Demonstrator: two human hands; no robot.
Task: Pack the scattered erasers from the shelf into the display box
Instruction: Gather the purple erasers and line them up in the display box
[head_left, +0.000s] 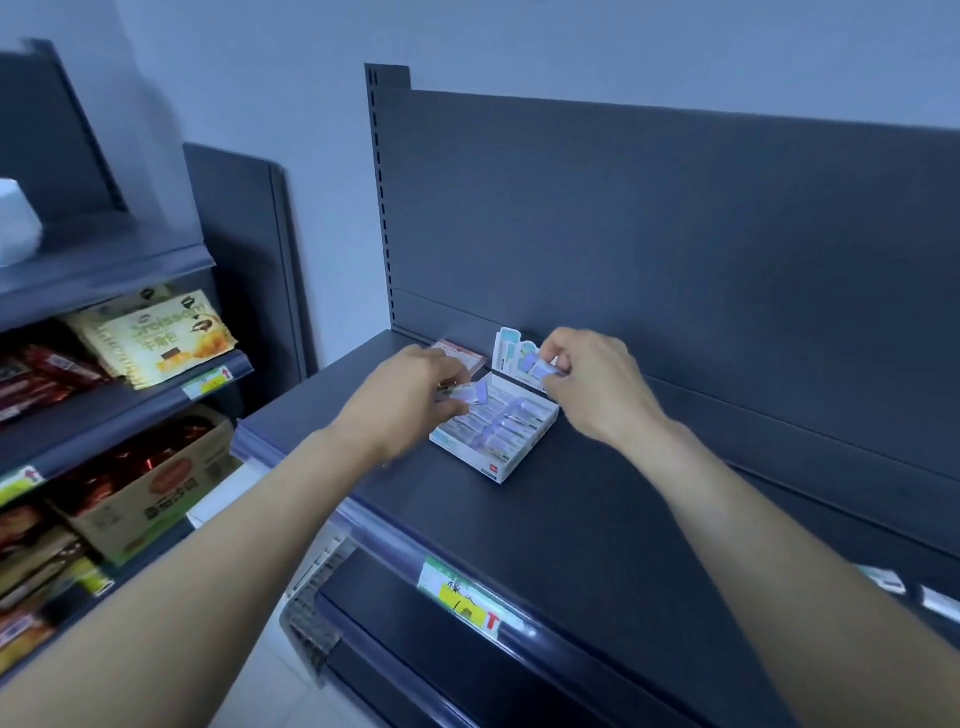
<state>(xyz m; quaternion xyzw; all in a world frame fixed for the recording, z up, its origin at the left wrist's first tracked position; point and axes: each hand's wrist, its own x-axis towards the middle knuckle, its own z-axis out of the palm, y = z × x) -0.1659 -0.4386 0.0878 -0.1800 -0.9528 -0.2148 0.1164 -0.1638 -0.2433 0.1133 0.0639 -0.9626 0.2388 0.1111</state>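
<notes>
A white display box (511, 460) sits on the dark shelf (545, 525), its printed lid flap (511, 348) standing up at the back. Several pale wrapped erasers (501, 423) lie in rows inside it. My left hand (410, 395) hovers over the box's left edge and pinches a pale eraser (470, 393) in its fingertips. My right hand (597, 384) is over the box's back right corner and pinches another eraser (543, 368) just in front of the flap.
A small reddish box (465, 352) lies behind my left hand against the back panel. A price label (462, 597) is fixed on the shelf's front rail. The rack at left holds biscuit packs (156, 338) and a carton of red wrapped goods (150, 483).
</notes>
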